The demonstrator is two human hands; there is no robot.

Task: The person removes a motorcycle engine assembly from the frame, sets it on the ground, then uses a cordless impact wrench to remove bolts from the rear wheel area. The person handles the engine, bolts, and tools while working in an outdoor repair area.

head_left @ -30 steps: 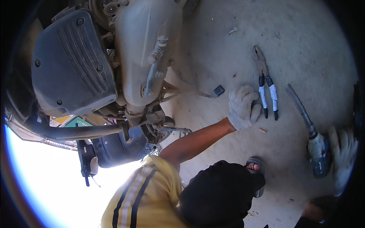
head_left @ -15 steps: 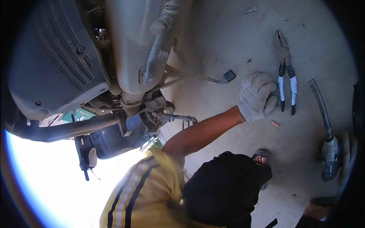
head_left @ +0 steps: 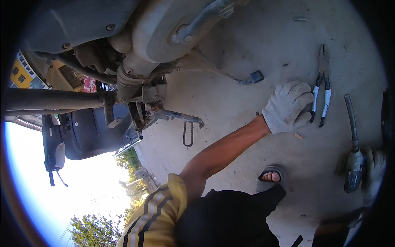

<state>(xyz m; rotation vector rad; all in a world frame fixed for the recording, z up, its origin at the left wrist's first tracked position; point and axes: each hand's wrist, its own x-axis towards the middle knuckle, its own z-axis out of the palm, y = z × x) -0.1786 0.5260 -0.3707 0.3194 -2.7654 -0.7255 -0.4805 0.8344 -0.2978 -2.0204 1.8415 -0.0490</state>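
Observation:
My left hand (head_left: 289,106), in an off-white knitted glove, hovers low over the concrete with fingers half bent and apart. Its fingertips come up to the handles of a pair of combination pliers (head_left: 323,82); whether they touch, I cannot tell. The pliers lie on the floor, their handles wrapped in black and white tape. At the right rim is my gloved right hand (head_left: 375,171), smeared by motion, its fingers stretched out beside a power tool (head_left: 354,171) with a long metal shaft. The tool's body shows uncovered.
A scooter fills the left, with its engine casing (head_left: 158,37), kickstand (head_left: 177,115) and seat (head_left: 94,133). A black-tipped lever (head_left: 256,76) sticks out from it. A bolt (head_left: 300,19) and a small tan stub (head_left: 298,136) lie on the floor. My sandalled foot (head_left: 270,177) is below.
The view has shifted, bringing more of the kickstand and some trees in. My left hand has come closer to the pliers' handles. The fingers of my right hand show more distinctly beside the tool.

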